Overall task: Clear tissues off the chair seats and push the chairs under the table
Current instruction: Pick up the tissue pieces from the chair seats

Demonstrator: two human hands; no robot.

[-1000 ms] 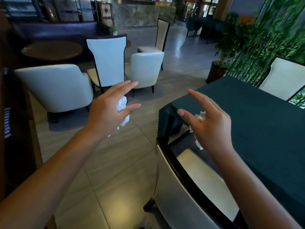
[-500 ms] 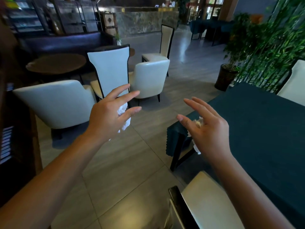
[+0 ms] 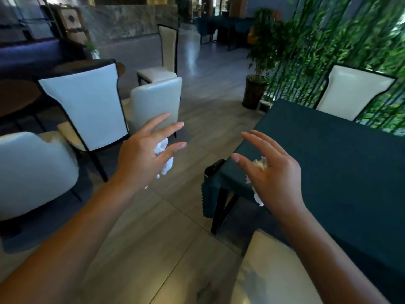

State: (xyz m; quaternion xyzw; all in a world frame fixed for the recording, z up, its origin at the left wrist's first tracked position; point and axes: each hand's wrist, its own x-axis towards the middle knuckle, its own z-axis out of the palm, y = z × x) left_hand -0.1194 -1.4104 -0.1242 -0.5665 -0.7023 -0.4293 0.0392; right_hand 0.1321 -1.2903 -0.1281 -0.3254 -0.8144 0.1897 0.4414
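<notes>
My left hand (image 3: 142,156) is raised over the floor and holds a crumpled white tissue (image 3: 164,149) against its palm, with the thumb and two fingers stretched out. Over the table corner, my right hand (image 3: 274,174) holds another crumpled tissue (image 3: 260,165) in the same way. The table under a dark green cloth (image 3: 333,163) fills the right side. A cream chair seat (image 3: 271,273) lies at the bottom right, beside the table. A second cream chair (image 3: 352,91) stands at the table's far side.
White armchairs (image 3: 32,172) and a high-backed chair (image 3: 87,104) stand on the left around a dark round table (image 3: 13,95). A potted plant (image 3: 255,91) and a green bamboo screen (image 3: 350,36) lie beyond the table. A dark object (image 3: 213,168) sits at the table corner. Tiled floor (image 3: 153,238) lies between.
The view has lifted and swung, so the near chair has slipped to the bottom right corner. Both hands keep their tissues and stay raised in much the same pose.
</notes>
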